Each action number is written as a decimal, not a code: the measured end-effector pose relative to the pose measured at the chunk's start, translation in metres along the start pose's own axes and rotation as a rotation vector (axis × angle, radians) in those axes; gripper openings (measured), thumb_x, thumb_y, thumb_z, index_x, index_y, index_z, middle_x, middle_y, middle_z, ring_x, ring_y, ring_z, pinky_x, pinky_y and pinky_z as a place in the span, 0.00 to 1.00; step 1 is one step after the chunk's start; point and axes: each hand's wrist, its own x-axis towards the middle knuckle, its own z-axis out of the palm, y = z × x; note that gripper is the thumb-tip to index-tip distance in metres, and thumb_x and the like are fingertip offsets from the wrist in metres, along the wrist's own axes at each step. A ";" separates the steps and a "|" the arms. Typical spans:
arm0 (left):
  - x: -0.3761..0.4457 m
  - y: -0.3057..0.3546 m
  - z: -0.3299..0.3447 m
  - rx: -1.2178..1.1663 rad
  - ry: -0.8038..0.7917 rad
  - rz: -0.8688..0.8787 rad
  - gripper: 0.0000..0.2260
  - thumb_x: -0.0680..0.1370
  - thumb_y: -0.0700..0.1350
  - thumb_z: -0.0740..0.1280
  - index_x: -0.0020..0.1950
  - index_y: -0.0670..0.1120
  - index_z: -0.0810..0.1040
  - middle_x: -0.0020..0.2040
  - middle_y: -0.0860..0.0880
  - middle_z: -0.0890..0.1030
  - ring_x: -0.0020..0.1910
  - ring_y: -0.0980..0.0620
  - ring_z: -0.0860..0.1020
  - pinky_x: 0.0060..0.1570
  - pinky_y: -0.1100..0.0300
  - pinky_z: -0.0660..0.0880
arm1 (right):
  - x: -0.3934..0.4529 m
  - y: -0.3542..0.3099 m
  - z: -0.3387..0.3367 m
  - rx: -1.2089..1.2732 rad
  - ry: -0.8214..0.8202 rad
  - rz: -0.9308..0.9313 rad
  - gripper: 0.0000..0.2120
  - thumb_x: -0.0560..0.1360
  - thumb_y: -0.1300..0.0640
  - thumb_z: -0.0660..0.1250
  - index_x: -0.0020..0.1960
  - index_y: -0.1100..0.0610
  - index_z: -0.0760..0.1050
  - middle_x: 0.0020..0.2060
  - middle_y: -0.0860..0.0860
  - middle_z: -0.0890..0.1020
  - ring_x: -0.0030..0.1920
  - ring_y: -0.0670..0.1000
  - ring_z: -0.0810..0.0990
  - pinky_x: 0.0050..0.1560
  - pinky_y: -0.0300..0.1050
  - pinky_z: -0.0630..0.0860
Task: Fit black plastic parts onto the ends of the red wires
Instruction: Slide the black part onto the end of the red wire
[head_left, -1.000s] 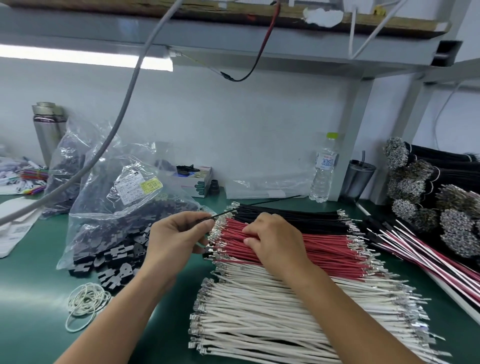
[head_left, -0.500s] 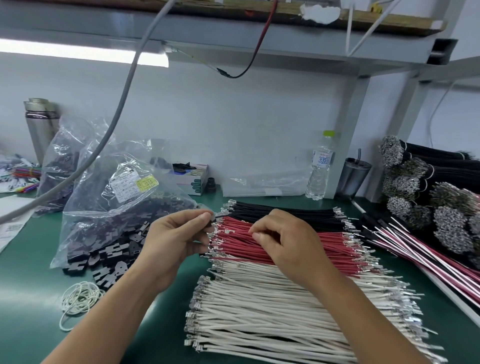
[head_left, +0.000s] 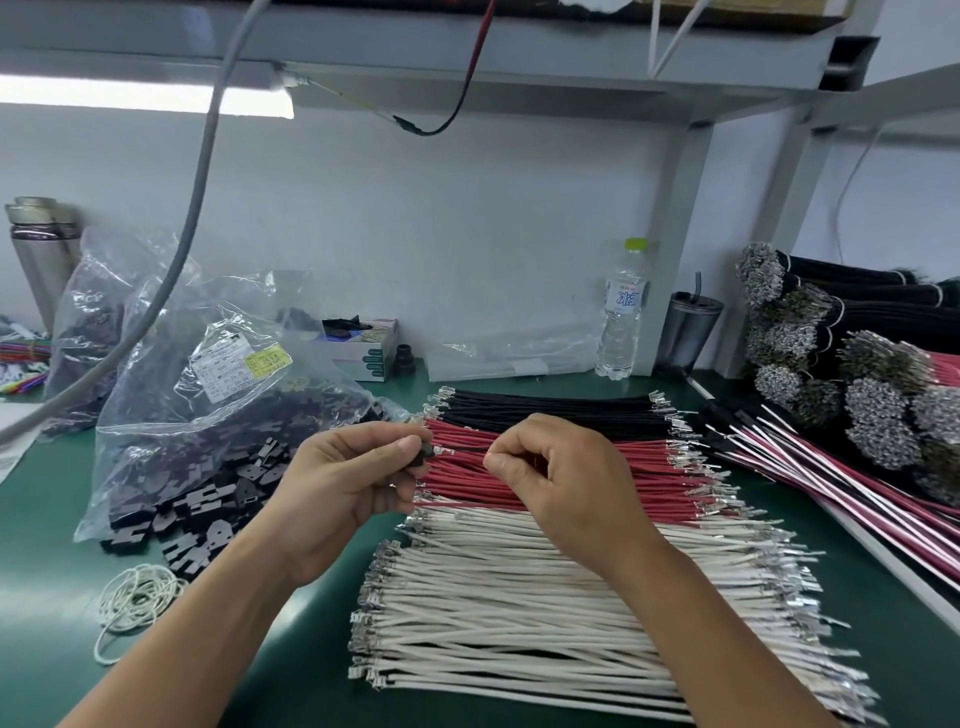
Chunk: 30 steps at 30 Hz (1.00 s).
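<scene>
At the centre of the frame the left hand (head_left: 353, 478) is pinching a small black plastic part (head_left: 425, 451) between thumb and forefinger, while the right hand (head_left: 561, 478) is nipping a wire, seemingly black, over the red wires (head_left: 613, 480) and pointing its terminal at the part. Insertion looks to be beginning; next comes a straight push. Open green mat (head_left: 47, 519) is lying lower left, past the bag of parts (head_left: 208, 415).

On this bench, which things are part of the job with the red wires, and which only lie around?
Part of the job:
- left hand pinching a black plastic part
- right hand pinching a wire
- red wires
- bag of black parts

Only lying around:
- white wires
- black wires
- water bottle
- rubber bands
- steel flask
</scene>
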 end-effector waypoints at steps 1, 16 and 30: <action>0.000 0.000 0.000 -0.003 -0.004 -0.002 0.15 0.68 0.44 0.77 0.52 0.38 0.87 0.40 0.40 0.83 0.32 0.50 0.79 0.35 0.59 0.81 | 0.000 0.000 0.000 0.002 -0.020 0.011 0.05 0.77 0.47 0.68 0.44 0.45 0.80 0.41 0.37 0.81 0.44 0.41 0.79 0.43 0.45 0.76; -0.001 -0.003 -0.001 0.021 -0.083 0.003 0.13 0.68 0.42 0.77 0.51 0.38 0.87 0.40 0.40 0.84 0.33 0.49 0.80 0.36 0.59 0.81 | 0.006 0.001 -0.005 -0.017 -0.222 0.207 0.08 0.78 0.46 0.67 0.40 0.43 0.79 0.37 0.34 0.81 0.39 0.39 0.78 0.47 0.48 0.75; 0.000 -0.003 -0.006 0.045 -0.119 -0.021 0.27 0.61 0.50 0.87 0.53 0.36 0.86 0.42 0.39 0.84 0.35 0.48 0.81 0.36 0.59 0.81 | 0.008 0.000 -0.011 0.200 -0.251 0.237 0.07 0.77 0.52 0.71 0.40 0.49 0.82 0.34 0.42 0.83 0.36 0.43 0.80 0.48 0.54 0.80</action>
